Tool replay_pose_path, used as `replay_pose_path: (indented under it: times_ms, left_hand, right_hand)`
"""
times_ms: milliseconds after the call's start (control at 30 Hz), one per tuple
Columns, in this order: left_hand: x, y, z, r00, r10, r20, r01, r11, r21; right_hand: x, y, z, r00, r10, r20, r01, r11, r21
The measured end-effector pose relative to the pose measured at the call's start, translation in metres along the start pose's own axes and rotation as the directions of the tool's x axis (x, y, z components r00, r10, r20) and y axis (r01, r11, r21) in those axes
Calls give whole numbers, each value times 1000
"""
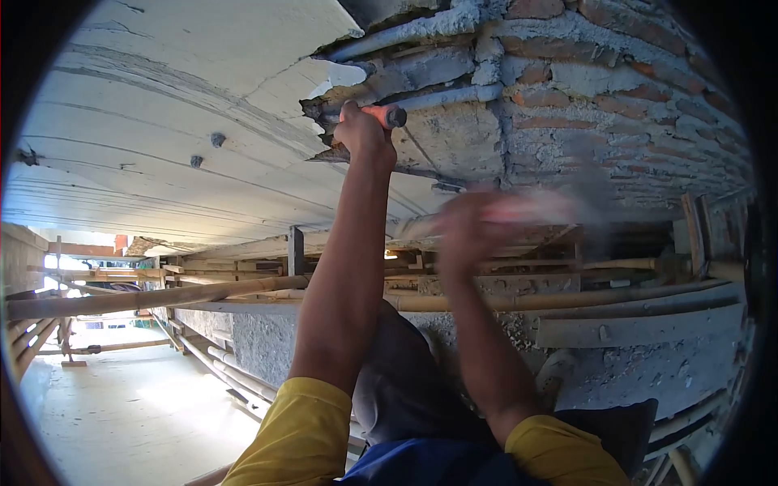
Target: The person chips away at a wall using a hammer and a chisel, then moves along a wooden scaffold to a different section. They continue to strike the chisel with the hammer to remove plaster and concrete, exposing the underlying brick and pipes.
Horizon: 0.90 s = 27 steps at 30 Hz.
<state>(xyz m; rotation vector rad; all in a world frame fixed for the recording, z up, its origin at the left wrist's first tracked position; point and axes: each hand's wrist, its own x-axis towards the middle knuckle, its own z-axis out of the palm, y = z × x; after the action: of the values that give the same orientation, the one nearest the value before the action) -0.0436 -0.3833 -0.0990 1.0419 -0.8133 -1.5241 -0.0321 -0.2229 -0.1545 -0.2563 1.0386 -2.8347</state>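
My left hand [365, 134] is closed around the orange grip of a chisel [384, 116], whose black end faces right. The far end of the tool meets the ragged edge of the white plaster surface [203, 105] and is partly hidden by my fingers. Lower and to the right, my right hand [470, 223] is wrapped around a reddish handle, smeared by motion. This looks like a hammer [539, 206], with a blurred grey head at its right end, apart from the chisel.
Grey pipes [446, 99] run along the exposed part beside rough brickwork [583, 97]. Bamboo poles [194, 298] cross below my arms. A concrete ledge [648, 328] with loose debris lies at the lower right, and a pale floor [121, 413] is far below on the left.
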Motion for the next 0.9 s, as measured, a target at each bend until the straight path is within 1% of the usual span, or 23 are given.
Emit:
replay_pose_path:
  times_ms: [33,67,100,133,167,200,233,300,400,467,500,600,633,700,733,767,800,867,900]
  left_hand:
    - [3,-1,0,1000,1,13,-1,1000,-15]
    - [6,-1,-2,1000,4,27,-3,1000,-29]
    - [8,-2,-5,999,5,36,-4,999,-40]
    - [12,-3,-5,999,13,42,-12,999,-38]
    - [12,-3,-4,999,19,45,-17,999,-36]
    - [10,-4,-7,999,18,43,-17,999,-30]
    - [9,-4,-8,999,8,52,-6,999,-34]
    - [10,-2,-9,997,-1,78,4,999,-46]
    - [14,-1,-15,993,-15,119,19,999,-32]
    - [42,-16,-31,937,-122,328,173,977,-129]
    - [46,-17,-33,887,-165,431,256,953,-162]
    - [46,-18,-27,902,-47,430,135,975,-177]
    - [46,-16,-27,910,-102,401,173,974,-144]
    - [45,-19,-24,929,-61,364,143,969,-202]
    - [45,-18,-23,937,-41,346,126,966,-227]
    - [45,-17,-22,941,-73,330,147,968,-205]
    - [41,-14,-20,944,-65,325,119,982,-148]
    - [31,-12,-16,948,-51,314,65,997,-33]
    - [32,-12,-17,938,-78,338,123,986,-113]
  right_hand:
    - [-18,27,-8,975,129,180,-91,974,-207]
    - [-17,22,-7,883,376,281,-238,874,-423]
    - [-10,16,-10,815,500,294,-305,801,-515]
    - [-5,8,-14,804,517,293,-307,783,-540]
    - [2,-2,-15,862,395,317,-153,799,-581]
    - [4,-13,-14,898,274,344,-2,785,-620]
    - [5,-23,-7,942,174,288,31,808,-589]
    - [2,-12,-20,930,-3,369,240,765,-598]
    - [-9,18,-43,861,-29,507,397,662,-636]
    - [8,37,-46,761,33,648,475,652,-591]
    - [13,34,-37,764,416,493,278,477,-833]
    - [-7,8,-22,840,340,422,167,578,-798]
    - [-13,7,-25,833,286,474,220,615,-757]
    - [-17,29,-37,809,194,555,209,787,-580]
    - [-14,42,-42,818,175,548,210,796,-568]
    - [-9,51,-44,827,155,541,212,804,-555]
    - [-3,51,-38,835,136,533,215,812,-543]
    - [16,37,-27,882,281,378,143,605,-783]
    - [18,27,-23,894,277,352,111,624,-774]
